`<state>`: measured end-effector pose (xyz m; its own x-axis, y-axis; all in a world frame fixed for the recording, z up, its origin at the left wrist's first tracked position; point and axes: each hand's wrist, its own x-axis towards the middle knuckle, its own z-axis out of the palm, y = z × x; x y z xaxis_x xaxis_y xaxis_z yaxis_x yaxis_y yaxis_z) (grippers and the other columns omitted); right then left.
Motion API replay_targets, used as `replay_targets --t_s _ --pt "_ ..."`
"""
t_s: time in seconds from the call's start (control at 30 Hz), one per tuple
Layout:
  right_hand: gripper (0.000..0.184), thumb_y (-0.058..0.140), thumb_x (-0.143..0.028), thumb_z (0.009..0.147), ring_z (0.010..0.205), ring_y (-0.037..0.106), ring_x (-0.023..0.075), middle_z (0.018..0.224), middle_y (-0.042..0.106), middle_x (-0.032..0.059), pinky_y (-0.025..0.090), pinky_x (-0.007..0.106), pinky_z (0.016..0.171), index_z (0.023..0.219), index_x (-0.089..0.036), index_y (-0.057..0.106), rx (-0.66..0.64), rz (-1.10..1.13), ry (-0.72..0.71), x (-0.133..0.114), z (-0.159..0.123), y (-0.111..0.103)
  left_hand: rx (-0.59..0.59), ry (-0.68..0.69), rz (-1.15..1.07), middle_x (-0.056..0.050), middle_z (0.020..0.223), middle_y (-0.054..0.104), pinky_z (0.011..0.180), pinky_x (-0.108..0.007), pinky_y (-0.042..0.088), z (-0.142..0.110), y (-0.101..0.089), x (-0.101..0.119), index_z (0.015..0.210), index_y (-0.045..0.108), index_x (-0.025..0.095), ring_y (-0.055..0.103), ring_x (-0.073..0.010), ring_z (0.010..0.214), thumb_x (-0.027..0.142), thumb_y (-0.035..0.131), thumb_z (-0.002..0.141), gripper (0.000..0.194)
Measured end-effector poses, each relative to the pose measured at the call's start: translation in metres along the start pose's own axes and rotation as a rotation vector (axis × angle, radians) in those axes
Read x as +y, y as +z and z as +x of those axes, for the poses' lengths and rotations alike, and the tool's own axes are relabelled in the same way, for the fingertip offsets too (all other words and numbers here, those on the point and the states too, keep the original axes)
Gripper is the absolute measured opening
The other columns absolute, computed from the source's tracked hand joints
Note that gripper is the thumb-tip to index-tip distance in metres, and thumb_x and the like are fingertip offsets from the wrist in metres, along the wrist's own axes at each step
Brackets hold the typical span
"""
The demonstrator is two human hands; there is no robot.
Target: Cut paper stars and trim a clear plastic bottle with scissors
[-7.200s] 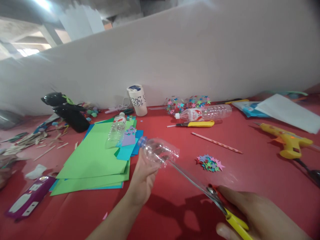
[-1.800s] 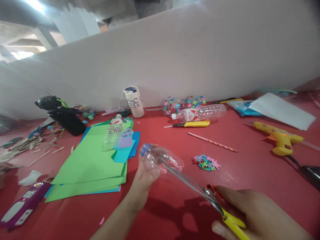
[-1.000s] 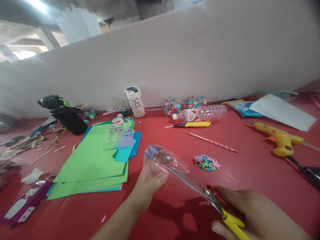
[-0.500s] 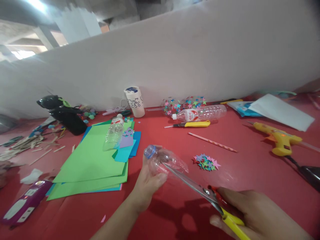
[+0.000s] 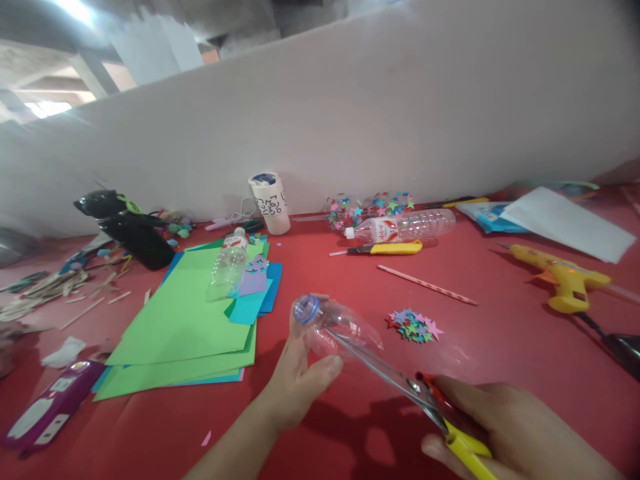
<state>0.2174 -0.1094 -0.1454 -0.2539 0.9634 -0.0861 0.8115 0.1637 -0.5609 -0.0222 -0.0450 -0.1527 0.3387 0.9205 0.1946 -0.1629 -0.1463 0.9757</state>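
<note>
My left hand (image 5: 300,380) is closed around the cut-off top of a clear plastic bottle (image 5: 345,327), its blue-ringed, capless mouth pointing up and left. In my right hand (image 5: 505,420) are scissors (image 5: 395,380) with red and yellow handles, fingers closed on the grips. The blades reach into or against the bottle piece; I cannot tell whether plastic lies between them. Just beyond lies a pile of small foam stars (image 5: 413,325).
Green sheets (image 5: 180,320) and a small bottle (image 5: 230,263) lie left. Behind are a tumbler (image 5: 271,205), a lying bottle (image 5: 410,227), a yellow cutter (image 5: 395,249) and a pencil (image 5: 427,285). A hot glue gun (image 5: 565,273) is right, a purple device (image 5: 53,407) left.
My left hand has turned the bottle piece slightly, so its open mouth faces me more, and shifted it a little to the right. The scissors stay nearly in place.
</note>
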Motion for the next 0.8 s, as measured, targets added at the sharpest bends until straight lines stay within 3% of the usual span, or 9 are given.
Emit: replay_targets --t_s 0.2,0.47,0.8 --pt "0.053 0.046 -0.077 0.074 0.047 0.049 0.0182 0.056 0.06 0.0049 0.031 0.029 0.046 0.063 -0.026 0.046 -0.162 -0.008 0.144 -0.0078 0.0037 -0.0065 -0.013 -0.02 0.023 -0.008 0.139 0.05 0.113 -0.049 0.031 -0.0016 0.0006 0.0019 0.138 0.037 0.032 0.048 -0.0325 0.13 0.047 0.068 0.083 0.065" --pt "0.049 0.051 -0.074 0.074 0.047 0.049 0.0178 0.056 0.06 0.0031 0.032 0.029 0.046 0.066 -0.026 0.049 -0.116 -0.001 0.124 -0.0013 0.0006 -0.0026 -0.007 0.003 0.034 -0.008 0.134 0.052 0.113 -0.05 0.03 0.0007 -0.0008 0.0 0.133 0.037 0.031 0.049 -0.0323 0.128 0.041 0.069 0.082 0.061" --pt "0.054 0.043 -0.081 0.073 0.051 0.052 0.0212 0.061 0.061 0.0055 0.034 0.032 0.048 0.068 -0.027 0.048 -0.202 0.0 0.175 -0.0025 0.0039 -0.002 0.038 -0.002 0.027 -0.008 0.134 0.054 0.112 -0.05 0.032 0.0015 -0.0005 -0.0033 0.132 0.043 0.03 0.05 -0.0333 0.128 0.035 0.071 0.081 0.059"
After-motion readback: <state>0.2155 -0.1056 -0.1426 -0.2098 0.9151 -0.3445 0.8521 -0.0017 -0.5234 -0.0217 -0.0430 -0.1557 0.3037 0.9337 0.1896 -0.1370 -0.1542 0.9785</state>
